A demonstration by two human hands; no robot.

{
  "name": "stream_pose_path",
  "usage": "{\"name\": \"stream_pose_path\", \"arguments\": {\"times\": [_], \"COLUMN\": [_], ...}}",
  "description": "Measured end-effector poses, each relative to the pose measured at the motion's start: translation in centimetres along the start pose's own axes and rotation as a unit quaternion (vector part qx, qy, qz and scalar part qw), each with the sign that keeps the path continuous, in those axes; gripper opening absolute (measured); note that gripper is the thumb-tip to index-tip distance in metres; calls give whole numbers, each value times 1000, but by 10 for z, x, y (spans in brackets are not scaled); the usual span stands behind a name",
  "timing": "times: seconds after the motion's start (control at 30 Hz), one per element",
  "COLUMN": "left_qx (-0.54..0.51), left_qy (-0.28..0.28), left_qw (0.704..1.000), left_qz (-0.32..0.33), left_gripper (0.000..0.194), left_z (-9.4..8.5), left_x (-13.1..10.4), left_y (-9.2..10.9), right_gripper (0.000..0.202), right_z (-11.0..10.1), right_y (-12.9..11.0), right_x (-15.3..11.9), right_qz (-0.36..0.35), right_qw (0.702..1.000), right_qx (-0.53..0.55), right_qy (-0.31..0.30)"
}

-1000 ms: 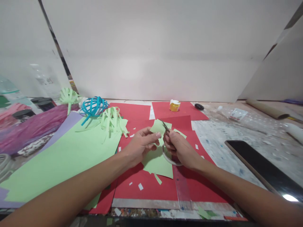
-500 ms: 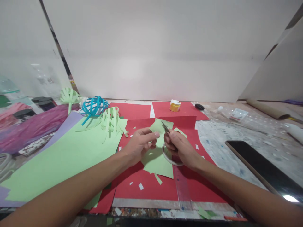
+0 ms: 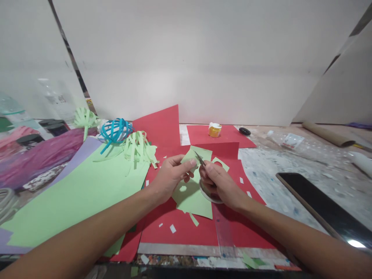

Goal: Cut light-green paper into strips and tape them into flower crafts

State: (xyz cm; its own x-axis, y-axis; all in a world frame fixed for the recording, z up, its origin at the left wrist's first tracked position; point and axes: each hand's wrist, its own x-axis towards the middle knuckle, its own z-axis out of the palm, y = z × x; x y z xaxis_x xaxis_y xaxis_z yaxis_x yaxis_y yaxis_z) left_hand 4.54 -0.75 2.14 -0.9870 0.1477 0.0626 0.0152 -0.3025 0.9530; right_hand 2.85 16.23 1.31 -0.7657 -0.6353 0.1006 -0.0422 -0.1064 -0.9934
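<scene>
Over the red paper, my left hand (image 3: 176, 176) is closed, pinching a light green piece of paper (image 3: 188, 155) between thumb and fingers; its outline blends with the green behind. My right hand (image 3: 219, 180) grips small scissors (image 3: 200, 159), their pointed blades angled up and left beside that piece, handles hidden in the fist. Beneath both hands lies a green paper sheet (image 3: 194, 199) with ragged edges. A pale ring like a tape roll (image 3: 205, 196) shows partly under my right hand. Right of the blades rests a green scrap with a round cutout (image 3: 224, 164).
A clear ruler (image 3: 224, 236) lies near the front edge. A yellow jar (image 3: 214, 130) stands at the back, a phone (image 3: 322, 209) at right. Blue strip ball (image 3: 116, 131) and fringed green paper (image 3: 137, 149) sit left on large green sheets (image 3: 87, 190). Red paper (image 3: 162, 126) stands raised behind.
The red paper at back left has tilted up from lying flat. The scissors have shifted slightly left, closer to my left hand. A small pale patch now shows under my left hand.
</scene>
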Motion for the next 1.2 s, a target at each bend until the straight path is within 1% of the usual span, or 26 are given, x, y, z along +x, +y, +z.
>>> {"name": "stream_pose_path", "arguments": {"times": [0.13, 0.3, 0.5, 0.73, 0.87, 1.07, 1.2], "left_qx": [4, -2, 3, 23, 22, 19, 22], "left_qy": [13, 33, 11, 58, 55, 71, 78], "left_qw": [1000, 999, 1000, 998, 998, 997, 996], "left_qz": [9, 5, 20, 23, 28, 21, 29], "left_gripper": [26, 27, 22, 27, 26, 26, 25], "left_z": [0, 0, 1, 2, 2, 2, 2], "left_x": [0, -1, -1, -1, 0, 0, 0], "left_y": [2, 5, 5, 5, 5, 6, 6], "right_gripper": [42, 43, 42, 42, 42, 43, 43], "right_z": [0, -1, -1, -1, -2, -4, -5], "right_y": [-1, 0, 2, 3, 5, 8, 9], "right_x": [0, 0, 0, 2, 3, 5, 5], "right_qz": [3, 2, -2, 12, 14, 18, 20], "right_qw": [1000, 1000, 1000, 1000, 1000, 999, 999], "right_qx": [-10, -4, 5, 18, 27, 30, 23], "right_qy": [14, 8, 2, 3, 6, 6, 11]}}
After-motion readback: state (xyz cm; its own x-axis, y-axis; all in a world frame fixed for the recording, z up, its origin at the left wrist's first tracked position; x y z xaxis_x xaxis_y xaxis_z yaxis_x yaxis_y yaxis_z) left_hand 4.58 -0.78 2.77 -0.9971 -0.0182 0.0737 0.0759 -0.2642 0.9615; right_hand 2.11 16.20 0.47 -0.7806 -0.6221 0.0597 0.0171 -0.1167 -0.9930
